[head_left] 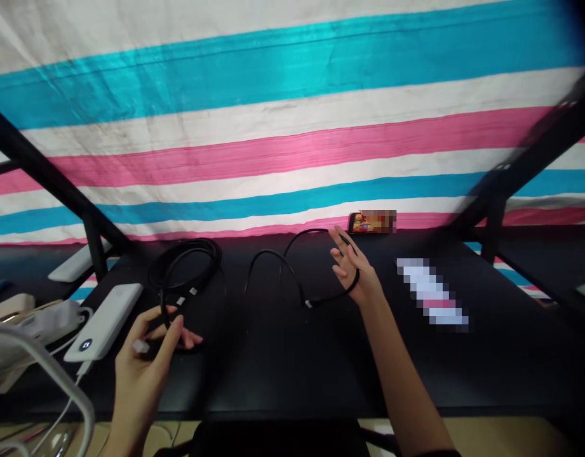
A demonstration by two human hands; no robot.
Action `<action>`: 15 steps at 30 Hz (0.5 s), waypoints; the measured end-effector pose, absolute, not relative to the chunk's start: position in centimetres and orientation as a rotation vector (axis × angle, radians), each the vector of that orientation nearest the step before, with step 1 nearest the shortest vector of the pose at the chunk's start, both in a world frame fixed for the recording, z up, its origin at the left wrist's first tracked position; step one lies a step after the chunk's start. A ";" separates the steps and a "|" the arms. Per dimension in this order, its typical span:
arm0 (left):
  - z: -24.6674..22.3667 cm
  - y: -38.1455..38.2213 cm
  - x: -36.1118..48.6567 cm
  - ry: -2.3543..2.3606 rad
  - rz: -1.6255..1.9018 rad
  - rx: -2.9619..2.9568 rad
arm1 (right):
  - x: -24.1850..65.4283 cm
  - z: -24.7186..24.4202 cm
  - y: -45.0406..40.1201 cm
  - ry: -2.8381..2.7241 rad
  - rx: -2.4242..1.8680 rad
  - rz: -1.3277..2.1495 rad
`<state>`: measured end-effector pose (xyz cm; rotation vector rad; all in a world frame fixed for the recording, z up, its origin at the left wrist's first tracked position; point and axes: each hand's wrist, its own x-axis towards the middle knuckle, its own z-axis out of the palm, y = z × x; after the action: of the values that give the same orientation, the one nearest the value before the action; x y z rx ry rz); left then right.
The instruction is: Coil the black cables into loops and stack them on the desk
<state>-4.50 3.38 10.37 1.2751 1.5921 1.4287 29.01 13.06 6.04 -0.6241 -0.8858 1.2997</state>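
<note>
A black cable (302,285) runs in loose loops above the dark table, with a small white tag near its middle. My right hand (356,270) has the cable between its thumb and fingers, and part of the loop passes round the hand. At the left, my left hand (154,349) pinches a black cable between thumb and fingers, with a pale connector end beside the fingers. Behind that hand lies a coiled black cable (216,257) with white tags near it. Whether the two cables are joined cannot be made out.
A white power bank (106,320) with a plugged-in cord lies at the left, beside a white power strip (58,320). A propped phone (368,222) stands at the back. A blurred-out flat item (432,293) lies at the right. Black frame bars rise on both sides.
</note>
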 end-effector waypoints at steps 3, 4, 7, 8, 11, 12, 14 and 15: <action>10.2 3.5 -4.6 1.486 1.355 1.212 | 29.0 5.9 13.3 -0.861 -0.633 1.265; 10.1 3.5 -4.6 1.446 1.328 1.191 | 29.0 5.8 13.3 -0.859 -0.644 1.249; 10.1 3.4 -4.6 1.384 1.321 1.139 | 29.0 5.9 13.5 -0.847 -0.695 1.174; 10.1 3.4 -4.7 1.370 1.328 1.128 | 28.9 5.8 13.5 -0.847 -0.724 1.134; 10.4 3.2 -5.1 1.285 1.320 1.106 | 28.6 5.7 13.7 -0.889 -0.876 0.956; 10.5 3.1 -5.4 1.234 1.307 1.087 | 28.4 5.5 13.7 -0.903 -0.936 0.886; 10.7 3.0 -6.0 1.145 1.312 1.007 | 28.2 5.3 13.9 -0.907 -1.036 0.773; 10.8 3.0 -6.2 1.110 1.338 0.952 | 28.2 5.2 13.9 -0.889 -1.066 0.739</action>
<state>-6.22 3.04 10.82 0.9519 1.1096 1.3376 28.19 13.93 5.19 -1.0662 -0.8889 0.7388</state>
